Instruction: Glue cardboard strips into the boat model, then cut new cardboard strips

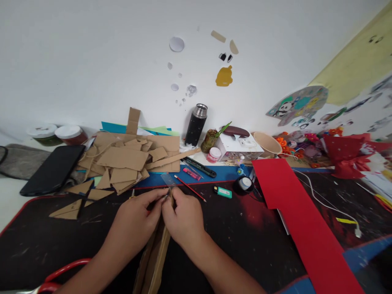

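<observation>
I see scraps (124, 159) beyond, left of the strip (159, 261). Left hand (134, 216) at strip's far end, fingertips narrowed; hold, can't tell. Strip runs over mat (229, 241). Right hand (185, 214) pinches its far end. Red card (301, 212) well right of strip.

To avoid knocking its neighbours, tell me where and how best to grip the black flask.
Preferably grip the black flask around its mid-body, below the silver top, from the front: it looks upright and roughly cylindrical, the wall rises behind, and the greenish pot crowds its right side.
</observation>
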Tool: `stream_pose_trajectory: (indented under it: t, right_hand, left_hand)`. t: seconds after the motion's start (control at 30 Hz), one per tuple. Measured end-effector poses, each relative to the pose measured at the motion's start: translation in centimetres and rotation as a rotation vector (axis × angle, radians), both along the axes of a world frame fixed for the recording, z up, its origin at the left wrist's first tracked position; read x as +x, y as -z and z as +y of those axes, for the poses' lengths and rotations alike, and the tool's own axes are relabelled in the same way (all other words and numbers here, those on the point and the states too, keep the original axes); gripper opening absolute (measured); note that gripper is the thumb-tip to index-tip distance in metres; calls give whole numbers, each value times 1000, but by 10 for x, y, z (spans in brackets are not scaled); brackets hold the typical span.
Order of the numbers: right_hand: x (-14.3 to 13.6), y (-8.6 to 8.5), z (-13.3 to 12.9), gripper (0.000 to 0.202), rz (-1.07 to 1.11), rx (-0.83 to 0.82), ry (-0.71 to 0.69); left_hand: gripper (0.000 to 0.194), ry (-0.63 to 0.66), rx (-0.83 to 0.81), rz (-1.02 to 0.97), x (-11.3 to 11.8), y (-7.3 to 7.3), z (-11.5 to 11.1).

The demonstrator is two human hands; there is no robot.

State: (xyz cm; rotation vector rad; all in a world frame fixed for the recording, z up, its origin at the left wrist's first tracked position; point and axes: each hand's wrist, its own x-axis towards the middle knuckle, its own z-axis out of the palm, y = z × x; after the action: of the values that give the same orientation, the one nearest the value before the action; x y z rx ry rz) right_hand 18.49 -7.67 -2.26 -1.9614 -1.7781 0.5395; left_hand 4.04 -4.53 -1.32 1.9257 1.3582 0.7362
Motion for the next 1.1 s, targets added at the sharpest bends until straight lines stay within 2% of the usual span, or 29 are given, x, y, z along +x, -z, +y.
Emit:
stream_pose_trajectory:
  t: [0.47,0.8,1.1]
  right_hand:
    - [-1,1,-1,10,-6,4,-1]
    - [-1,3,0,11,-3,13,11]
    - [-1,0,0,11,13,-5,4]
  left_hand:
    - [37,-2,17,-10,0,-2,0]
    - [38,-6,27,3,-2,8,0]
    - [40,3,22,1,-1,4,0]
